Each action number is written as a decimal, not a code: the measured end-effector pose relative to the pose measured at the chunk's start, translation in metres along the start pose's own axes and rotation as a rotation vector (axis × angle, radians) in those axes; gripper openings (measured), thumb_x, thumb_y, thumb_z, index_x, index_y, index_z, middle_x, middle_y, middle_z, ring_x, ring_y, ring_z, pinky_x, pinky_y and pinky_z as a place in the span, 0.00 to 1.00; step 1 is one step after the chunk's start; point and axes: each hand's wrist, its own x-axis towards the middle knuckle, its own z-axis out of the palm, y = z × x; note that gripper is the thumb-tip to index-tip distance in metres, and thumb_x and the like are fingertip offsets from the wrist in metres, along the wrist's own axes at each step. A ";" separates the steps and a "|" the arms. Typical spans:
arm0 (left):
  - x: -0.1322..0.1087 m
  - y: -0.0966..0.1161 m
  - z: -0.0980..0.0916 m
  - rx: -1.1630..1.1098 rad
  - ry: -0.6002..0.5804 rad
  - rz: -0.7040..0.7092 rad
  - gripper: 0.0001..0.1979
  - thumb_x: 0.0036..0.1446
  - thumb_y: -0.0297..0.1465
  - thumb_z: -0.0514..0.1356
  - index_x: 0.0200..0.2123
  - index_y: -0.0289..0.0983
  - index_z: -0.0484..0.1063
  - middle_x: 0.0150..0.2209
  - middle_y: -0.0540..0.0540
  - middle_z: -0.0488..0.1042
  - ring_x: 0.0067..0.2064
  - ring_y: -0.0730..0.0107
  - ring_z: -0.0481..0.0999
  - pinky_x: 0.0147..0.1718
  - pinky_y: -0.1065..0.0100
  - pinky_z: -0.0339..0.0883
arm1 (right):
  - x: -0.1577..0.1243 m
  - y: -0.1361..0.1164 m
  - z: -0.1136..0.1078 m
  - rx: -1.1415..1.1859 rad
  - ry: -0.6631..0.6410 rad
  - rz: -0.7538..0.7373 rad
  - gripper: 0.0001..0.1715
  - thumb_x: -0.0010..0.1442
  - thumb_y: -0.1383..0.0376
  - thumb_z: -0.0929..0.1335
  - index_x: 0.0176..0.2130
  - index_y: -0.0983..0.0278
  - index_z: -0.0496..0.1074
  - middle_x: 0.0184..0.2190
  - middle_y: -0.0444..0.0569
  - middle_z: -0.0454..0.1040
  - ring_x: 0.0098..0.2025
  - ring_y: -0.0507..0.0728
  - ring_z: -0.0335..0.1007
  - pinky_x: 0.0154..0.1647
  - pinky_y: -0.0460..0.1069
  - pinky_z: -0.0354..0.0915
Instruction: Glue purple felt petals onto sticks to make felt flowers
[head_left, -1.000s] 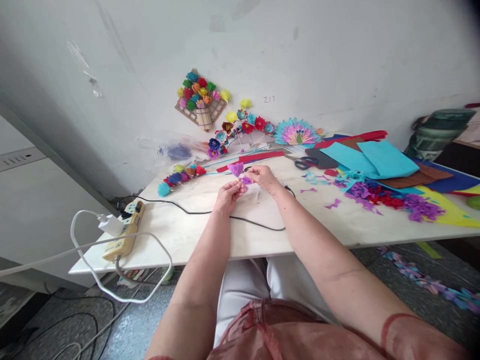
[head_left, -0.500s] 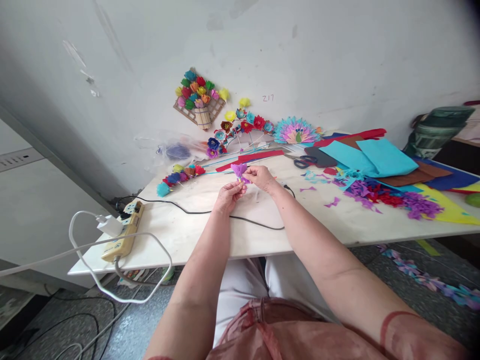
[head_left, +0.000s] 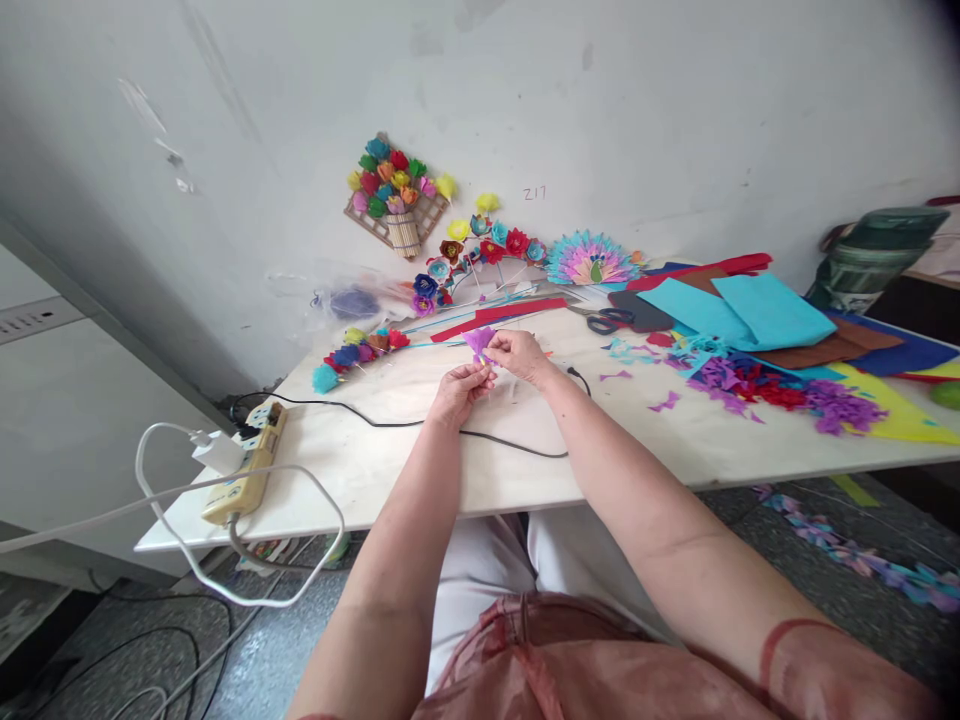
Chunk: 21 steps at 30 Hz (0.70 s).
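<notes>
Power strip (head_left: 241,490), cream, one: far left of the grip and nearer the body, a white charger plugged in, likely set at the edge to leave working room. Paper flowers (head_left: 364,352), mixed colours, one row: left of the grip, lying together, apparently grouped out of the way. Black cable (head_left: 382,425), one: running from the strip, under the forearms, on the body side of the grip. Left hand (head_left: 460,394): thumb and fingers pinched at the base of the purple paper flower (head_left: 475,341), seemingly to steady it. The flower itself: raised above the tabletop, petals spread upward, lower part hidden by fingers. Right hand (head_left: 520,357): thumb and fingertips pinched on its right side, a light hold that suits thin paper. Scissors (head_left: 612,320): right of the grip and beyond it. Purple bow-shaped piece (head_left: 664,402): right, within easy reach. Folded turquoise paper (head_left: 784,312): farther right, stacked flat, presumably against creasing.
</notes>
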 end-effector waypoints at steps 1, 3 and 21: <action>0.000 0.000 0.000 0.006 -0.001 -0.001 0.11 0.39 0.29 0.68 0.27 0.29 0.73 0.26 0.46 0.74 0.24 0.81 0.70 0.22 0.79 0.63 | 0.000 0.000 0.000 -0.017 0.002 0.002 0.07 0.48 0.63 0.67 0.25 0.65 0.71 0.22 0.44 0.73 0.26 0.51 0.66 0.27 0.45 0.57; -0.001 0.001 0.001 0.012 0.001 0.003 0.11 0.39 0.29 0.68 0.27 0.30 0.73 0.26 0.46 0.74 0.23 0.81 0.69 0.22 0.79 0.63 | -0.001 -0.002 -0.001 -0.060 0.008 0.008 0.07 0.49 0.63 0.66 0.26 0.64 0.72 0.23 0.44 0.74 0.27 0.52 0.67 0.28 0.45 0.57; 0.000 0.000 0.001 -0.011 0.006 -0.011 0.10 0.40 0.28 0.67 0.27 0.30 0.72 0.27 0.46 0.74 0.24 0.80 0.70 0.24 0.78 0.64 | -0.006 -0.009 -0.006 -0.095 -0.035 -0.019 0.08 0.51 0.63 0.64 0.27 0.63 0.72 0.22 0.44 0.73 0.27 0.53 0.66 0.28 0.45 0.54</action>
